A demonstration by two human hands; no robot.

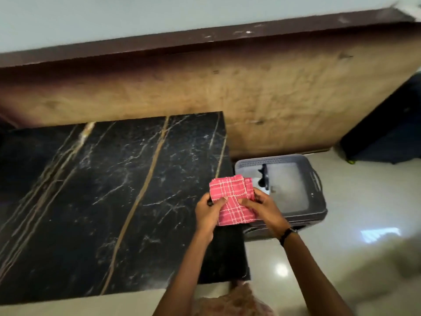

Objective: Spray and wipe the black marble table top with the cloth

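The black marble table top (109,197) with gold and white veins fills the lower left. Over its right edge I hold a folded pink checked cloth (230,190) in both hands. My left hand (209,213) pinches the cloth's left side, thumb on top. My right hand (264,208) grips its right side, a dark watch on that wrist. A spray bottle (264,179) with a dark trigger head lies in the grey basket (316,192) on the floor just right of the table, partly hidden by the cloth.
A tan wooden panel (250,87) with a dark top band stands behind the table. A dark bag (391,133) sits at the far right. Glossy pale floor tiles (341,258) lie to the right and in front.
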